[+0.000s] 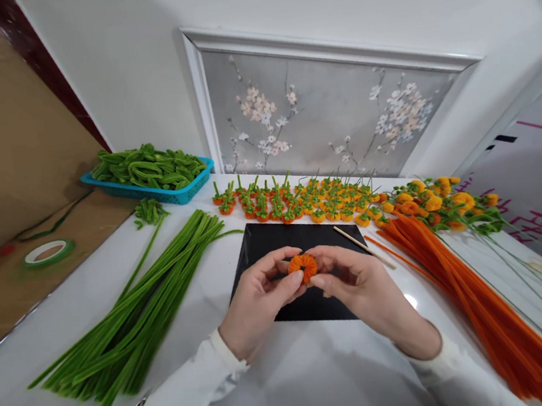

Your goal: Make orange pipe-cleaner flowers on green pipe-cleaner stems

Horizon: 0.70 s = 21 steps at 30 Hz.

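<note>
On a white marbled tabletop [298,384], a small orange chenille ring [309,264], ruffled like a tiny pumpkin, is held up at the centre, above a black rectangular mat [256,244]. Its left side is pinched between the thumb and fingers of the left hand [262,293]; its right edge is gripped by the fingertips of the right hand [367,283]. Both hands are nearly closed, with fingers curled. A thin wooden stick [365,248] is laid across the mat's right edge. Behind the mat, many similar pieces are lined up in rows, apparently finished or nearly so: orange pumpkins [262,212] topped with upright green stems at left, and yellow-orange pumpkins [333,205] with green tops at right. No green top can be seen on the held ring, so it is judged to be only partly made. Plenty of material seems to be left: a long sheaf of green chenille stems [150,310] is spread at left, orange chenille stems [463,285] are bundled at right, and green looped pieces [148,168] are heaped in a blue plastic basket [185,194]. Beyond the orange bundle, a chenille bouquet [434,203] is laid down.
</note>
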Tool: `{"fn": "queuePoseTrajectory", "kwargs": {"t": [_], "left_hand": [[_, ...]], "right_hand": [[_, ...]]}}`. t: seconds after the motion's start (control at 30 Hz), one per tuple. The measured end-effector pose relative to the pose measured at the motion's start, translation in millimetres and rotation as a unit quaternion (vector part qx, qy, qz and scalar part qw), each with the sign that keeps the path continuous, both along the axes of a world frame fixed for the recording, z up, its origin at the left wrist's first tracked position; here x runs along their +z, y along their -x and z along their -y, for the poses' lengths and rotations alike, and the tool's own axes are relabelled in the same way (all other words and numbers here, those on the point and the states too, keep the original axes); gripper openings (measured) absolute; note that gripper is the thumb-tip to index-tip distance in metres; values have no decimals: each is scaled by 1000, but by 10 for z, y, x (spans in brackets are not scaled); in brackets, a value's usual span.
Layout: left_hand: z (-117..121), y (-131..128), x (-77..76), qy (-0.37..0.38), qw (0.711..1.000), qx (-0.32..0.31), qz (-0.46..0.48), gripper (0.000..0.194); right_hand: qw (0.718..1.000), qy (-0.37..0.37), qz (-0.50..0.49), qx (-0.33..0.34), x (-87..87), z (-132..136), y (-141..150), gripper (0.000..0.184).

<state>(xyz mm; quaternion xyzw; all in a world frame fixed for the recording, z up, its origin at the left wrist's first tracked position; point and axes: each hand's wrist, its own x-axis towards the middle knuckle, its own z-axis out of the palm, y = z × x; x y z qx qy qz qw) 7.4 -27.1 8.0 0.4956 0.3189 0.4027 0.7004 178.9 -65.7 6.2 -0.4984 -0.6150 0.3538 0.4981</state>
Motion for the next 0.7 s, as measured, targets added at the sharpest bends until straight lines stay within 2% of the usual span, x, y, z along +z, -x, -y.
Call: {"fn": "queuePoseTrajectory", "kwargs": {"t": [0.13, 0.27, 0.43, 0.6, 0.7], "left_hand": [[0, 1, 8, 17, 999, -29, -6, 24], [-9, -3, 18, 49, 998, -35, -25, 23], [2, -29, 23, 68, 997, -19, -21, 24], [-5, -31, 66, 87, 996, 4, -22, 26], [-20, -20, 90, 94, 995, 18, -11, 27]], "right_hand": [[998, -25, 51, -11, -6, 11, 15, 24], [994, -45, 93, 22, 15, 17, -1, 31], [994, -43, 73, 73, 37, 30, 19, 36], [992, -32, 92, 83, 6, 22, -8, 38], [996, -28, 62, 63, -21, 15, -27, 37]]}}
